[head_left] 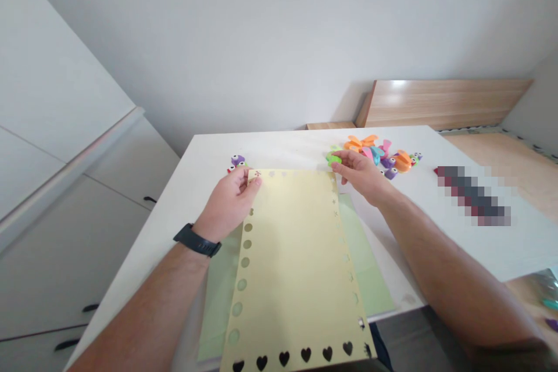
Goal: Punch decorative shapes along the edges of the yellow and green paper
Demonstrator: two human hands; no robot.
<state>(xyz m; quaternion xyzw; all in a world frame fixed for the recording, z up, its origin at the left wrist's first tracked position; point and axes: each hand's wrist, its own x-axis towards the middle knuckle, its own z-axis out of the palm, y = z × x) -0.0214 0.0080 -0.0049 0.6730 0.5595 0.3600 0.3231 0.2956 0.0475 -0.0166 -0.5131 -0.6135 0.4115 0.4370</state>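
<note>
A pale yellow sheet of paper (296, 256) spans the middle of the view, its lower end reaching past the table's near edge. Cut-out hearts run along its bottom, round holes down its left side, and small stars and other shapes down its right. My left hand (231, 200), with a dark band on the wrist, pinches the sheet's upper left corner. At the upper right corner, my right hand (360, 173) is closed on a small bright green paper punch (333, 159), partly hidden by the fingers. Beneath the yellow sheet lies a light green sheet (366, 267).
On the white table (279, 148), a pile of orange, pink, blue and purple plastic pieces (370, 154) lies beyond my right hand. Purple googly-eyed pieces (238, 160) sit behind my left. A blurred-out dark item (473, 195) rests at right. White cabinets (108, 186) stand left.
</note>
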